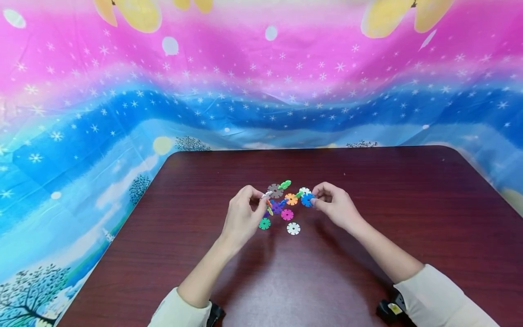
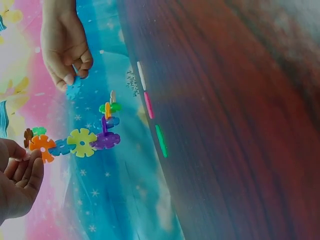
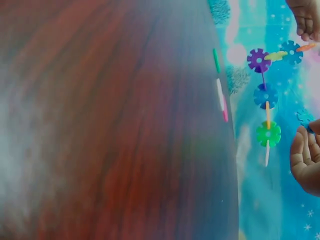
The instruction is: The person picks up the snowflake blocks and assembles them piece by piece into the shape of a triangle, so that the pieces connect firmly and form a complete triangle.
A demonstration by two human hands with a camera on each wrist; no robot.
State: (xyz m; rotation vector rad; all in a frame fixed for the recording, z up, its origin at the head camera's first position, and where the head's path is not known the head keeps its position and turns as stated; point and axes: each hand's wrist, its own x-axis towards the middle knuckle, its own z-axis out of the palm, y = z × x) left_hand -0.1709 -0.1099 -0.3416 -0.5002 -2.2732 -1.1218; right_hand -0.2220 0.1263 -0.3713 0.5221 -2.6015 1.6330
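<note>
Pinching a chain of flower-shaped discs [image 1: 276, 207] between thumb and fingers, the person's left hand [image 1: 243, 218] holds it above the worktop [image 1: 163, 254]. The fingers of this hand are close to an orange disc [image 2: 42, 148] and a brown disc [image 2: 28, 137]. Further along the chain come a yellow disc [image 2: 82, 142] and a purple disc [image 2: 106, 141], and at the purple one the chain makes a bend.

The right hand [image 1: 337, 206] grips a loose blue disc [image 1: 307, 200] with thumb and fingers; in both wrist views this disc is near the chain, but apart from it.

On the worktop, well apart from its left and right edges, a green disc [image 1: 264, 223], a pink disc [image 1: 287, 215] and a white disc [image 1: 293, 228] lie flat. The white one is the nearest to the person. Behind the far edge and its rounded corners hangs a pink and blue cloth [image 1: 261, 68] with white snowflakes.
</note>
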